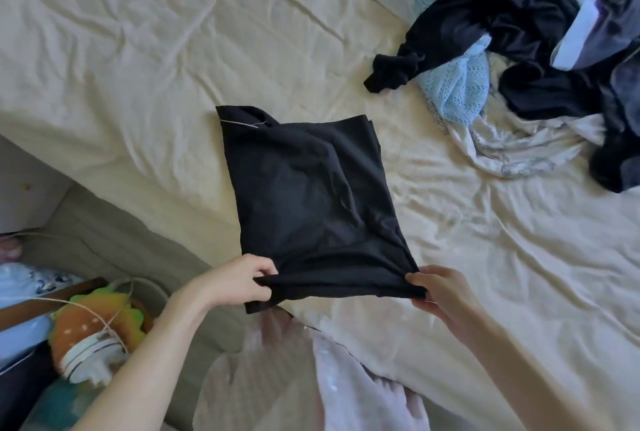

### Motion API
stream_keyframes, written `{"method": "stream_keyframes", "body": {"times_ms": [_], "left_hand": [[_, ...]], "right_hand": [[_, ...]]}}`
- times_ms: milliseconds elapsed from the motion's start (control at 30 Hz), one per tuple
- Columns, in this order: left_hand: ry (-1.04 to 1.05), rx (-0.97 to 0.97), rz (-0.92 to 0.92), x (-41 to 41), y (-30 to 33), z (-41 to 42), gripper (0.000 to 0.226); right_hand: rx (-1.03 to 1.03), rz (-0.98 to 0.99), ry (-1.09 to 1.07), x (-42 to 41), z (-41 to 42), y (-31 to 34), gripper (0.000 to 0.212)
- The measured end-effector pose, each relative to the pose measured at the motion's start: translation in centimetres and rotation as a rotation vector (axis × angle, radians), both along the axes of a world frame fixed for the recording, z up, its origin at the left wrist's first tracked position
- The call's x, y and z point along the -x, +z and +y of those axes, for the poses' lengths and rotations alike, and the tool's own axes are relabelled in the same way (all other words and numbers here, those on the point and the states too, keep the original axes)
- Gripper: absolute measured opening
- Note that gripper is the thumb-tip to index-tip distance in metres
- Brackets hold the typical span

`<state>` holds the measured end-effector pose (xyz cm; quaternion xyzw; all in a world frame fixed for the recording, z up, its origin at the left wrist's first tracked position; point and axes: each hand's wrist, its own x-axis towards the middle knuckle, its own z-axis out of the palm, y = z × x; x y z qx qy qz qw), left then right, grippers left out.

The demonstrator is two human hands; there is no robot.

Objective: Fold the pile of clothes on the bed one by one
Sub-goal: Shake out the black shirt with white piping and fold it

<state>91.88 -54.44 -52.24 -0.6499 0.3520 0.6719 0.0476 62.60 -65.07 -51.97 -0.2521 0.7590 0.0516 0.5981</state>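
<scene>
A black garment (308, 195) lay partly folded on the cream sheet (138, 49), near the bed's edge. The left hand (239, 278) pinched its near left corner; the right hand (436, 287) pinched the near right corner, so that edge was lifted and drawn taut between them. The pile (519, 32) (dark, pale blue and white pieces) sat well apart, far right.
</scene>
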Motion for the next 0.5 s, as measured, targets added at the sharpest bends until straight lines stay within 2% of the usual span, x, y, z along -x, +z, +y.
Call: {"method": "stream_keyframes", "body": {"times_ms": [133,267,333,433,500], "left_hand": [[0.132,0.086,-0.046,-1.3,1.2,-0.9,0.023],[0.394,0.320,-0.210,-3.8,1.8,-3.0,0.028],[0.522,0.398,-0.256,-5.4,1.2,-4.7,0.021],[0.629,0.500,-0.349,-7.3,-0.2,-7.8,0.013],[0.732,0.538,-0.404,-8.1,-1.4,-9.8,0.020]], "right_hand": [[0.203,0.012,0.006,-1.2,-1.4,1.0,0.016],[0.369,-0.090,0.066,-4.5,-5.1,1.7,0.013],[0.408,-0.113,0.084,-6.8,-7.6,1.4,0.009],[0.421,-0.105,0.100,-10.3,-11.6,0.3,0.014],[0.396,-0.108,0.073,-12.4,-13.9,-0.5,0.019]]}}
